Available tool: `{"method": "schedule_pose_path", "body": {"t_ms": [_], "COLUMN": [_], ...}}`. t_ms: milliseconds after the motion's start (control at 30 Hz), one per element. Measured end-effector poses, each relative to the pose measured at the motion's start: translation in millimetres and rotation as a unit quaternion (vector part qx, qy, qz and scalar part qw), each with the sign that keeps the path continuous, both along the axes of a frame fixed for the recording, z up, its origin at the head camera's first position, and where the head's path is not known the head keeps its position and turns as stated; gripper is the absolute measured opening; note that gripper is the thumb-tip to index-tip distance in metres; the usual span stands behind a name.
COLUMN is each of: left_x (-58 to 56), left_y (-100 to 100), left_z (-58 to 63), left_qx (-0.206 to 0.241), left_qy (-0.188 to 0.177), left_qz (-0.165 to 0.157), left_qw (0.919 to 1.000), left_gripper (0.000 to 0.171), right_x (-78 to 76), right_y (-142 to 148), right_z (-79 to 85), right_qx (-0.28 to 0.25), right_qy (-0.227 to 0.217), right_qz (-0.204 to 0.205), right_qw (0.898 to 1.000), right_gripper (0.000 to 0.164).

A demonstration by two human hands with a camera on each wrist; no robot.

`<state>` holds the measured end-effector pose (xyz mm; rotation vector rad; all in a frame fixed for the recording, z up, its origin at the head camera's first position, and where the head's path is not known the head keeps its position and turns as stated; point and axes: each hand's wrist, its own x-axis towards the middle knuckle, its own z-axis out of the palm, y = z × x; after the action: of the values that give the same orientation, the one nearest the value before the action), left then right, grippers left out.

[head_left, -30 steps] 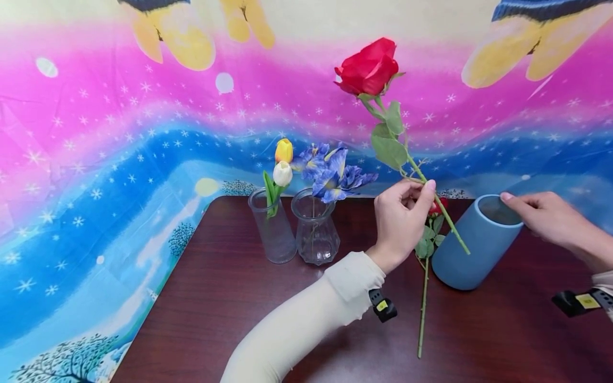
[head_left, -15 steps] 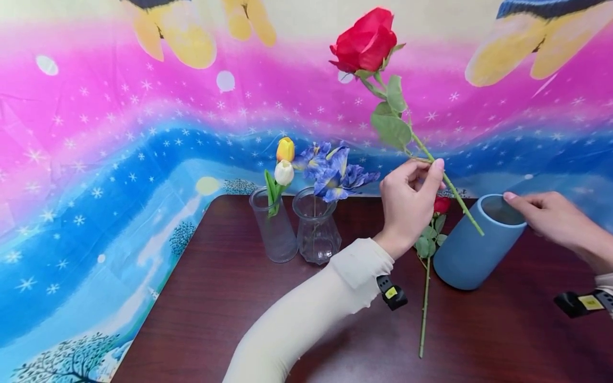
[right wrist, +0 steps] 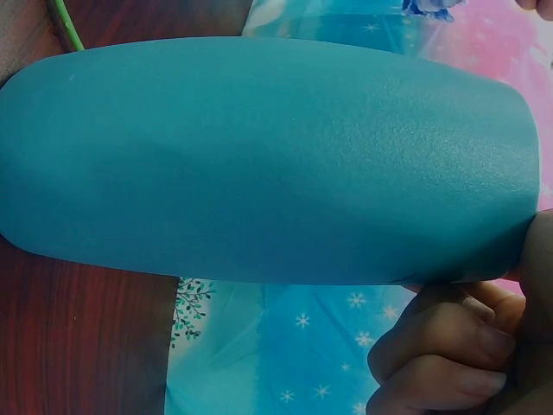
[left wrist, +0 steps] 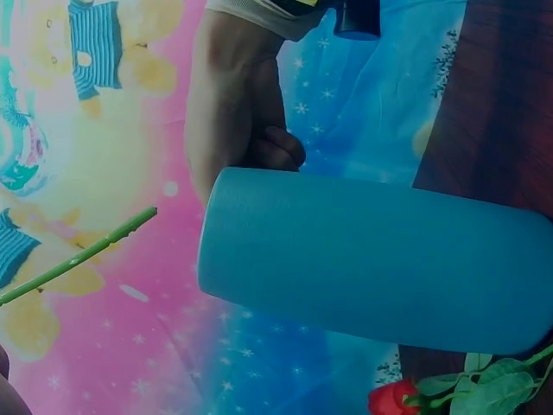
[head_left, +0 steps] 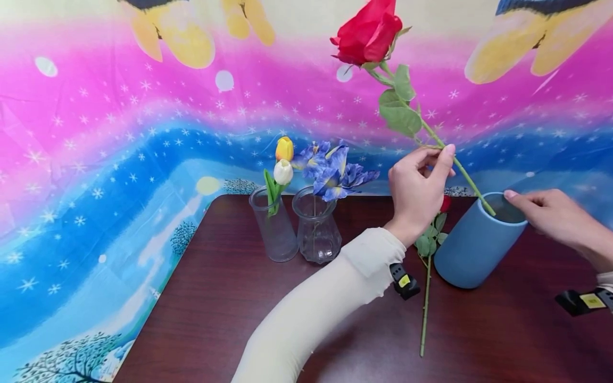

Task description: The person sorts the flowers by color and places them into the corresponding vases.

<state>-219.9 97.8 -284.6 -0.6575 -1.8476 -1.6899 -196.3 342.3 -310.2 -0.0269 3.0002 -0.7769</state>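
Observation:
In the head view my left hand (head_left: 419, 186) pinches the green stem of a red rose (head_left: 371, 34) between thumb and fingers. The bloom is at upper left, and the stem slants down right to the mouth of a blue vase (head_left: 479, 244). In the left wrist view the bare stem end (left wrist: 130, 226) stands a little off the rim, outside the vase. My right hand (head_left: 555, 215) grips the vase's rim on the right, thumb on the edge. Curled fingers (right wrist: 449, 346) show beneath the vase in the right wrist view. The vase's inside is mostly hidden.
A second rose (head_left: 426, 287) lies on the dark wood table (head_left: 215, 298), left of the blue vase. Two glass vases stand further left: one (head_left: 275, 234) with yellow and white tulips, the other (head_left: 318, 236) with blue irises. A printed cloth (head_left: 143, 106) hangs behind.
My left hand has moved right and up with the rose, bringing the stem end from in front of the blue vase to its mouth. My right hand and the vase have hardly moved.

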Motion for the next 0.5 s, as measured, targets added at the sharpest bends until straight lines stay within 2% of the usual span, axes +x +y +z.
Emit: {"method": "schedule_pose_path", "body": {"t_ms": [67,200,300,500], "left_x": [-1.7,-4.9,-6.6,-8.9], "left_y": [3.0,9.8,14.2,20.6], "left_z": [-0.2,-1.7,-3.3,-8.6], "left_qx": [0.002,-0.024,-0.049,-0.089], "left_qy": [0.0,0.001,-0.002,-0.013], "left_qz": [-0.002,0.009,0.033,0.055], "left_qw": [1.0,0.9997,0.9982,0.9944], "left_gripper": [0.024,0.025,0.025,0.027], "right_x": [-0.3,-1.1,-1.6,-1.6], "right_y": [-0.2,-0.3,-0.7,-1.1], "right_z": [0.5,0.5,0.0,-1.9], "right_qx": [-0.001,0.003,0.007,0.007], "right_qy": [-0.005,-0.009,-0.009,-0.004], "right_qz": [-0.002,-0.005,-0.006,-0.006], "right_qw": [1.0,1.0,1.0,1.0], "right_gripper": [0.06,0.061,0.061,0.061]}}
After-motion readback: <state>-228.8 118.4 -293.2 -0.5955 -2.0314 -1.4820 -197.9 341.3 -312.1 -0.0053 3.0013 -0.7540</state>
